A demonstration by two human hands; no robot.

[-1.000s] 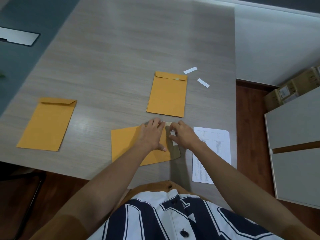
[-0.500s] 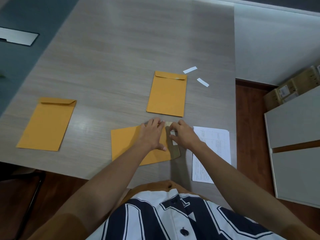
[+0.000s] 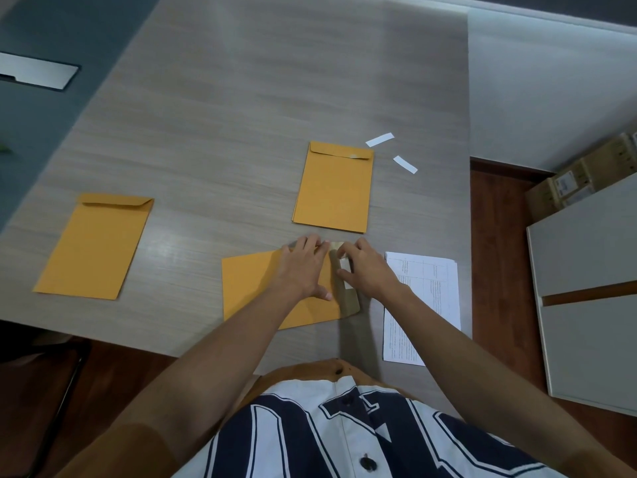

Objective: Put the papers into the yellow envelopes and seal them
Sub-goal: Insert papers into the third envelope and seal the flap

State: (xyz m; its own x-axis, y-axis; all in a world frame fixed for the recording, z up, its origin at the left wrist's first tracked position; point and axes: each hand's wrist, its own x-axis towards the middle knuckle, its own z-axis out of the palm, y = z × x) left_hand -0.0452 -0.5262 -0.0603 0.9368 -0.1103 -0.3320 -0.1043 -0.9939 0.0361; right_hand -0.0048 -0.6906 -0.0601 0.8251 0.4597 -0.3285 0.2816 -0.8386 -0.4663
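A yellow envelope (image 3: 251, 288) lies sideways near the table's front edge, its flap (image 3: 348, 300) open to the right. My left hand (image 3: 305, 267) presses flat on the envelope's body, fingers spread. My right hand (image 3: 367, 270) pinches a white strip (image 3: 345, 274) on the flap. A printed white paper (image 3: 422, 305) lies to the right of the hands. Another yellow envelope (image 3: 332, 189), flap folded down, lies beyond the hands. A third yellow envelope (image 3: 94, 246) lies at the left.
Two loose white strips (image 3: 379, 139) (image 3: 405, 164) lie on the grey wooden table (image 3: 241, 98) beyond the far envelope. A white cabinet (image 3: 586, 288) and cardboard boxes (image 3: 579, 184) stand to the right, past the table's edge.
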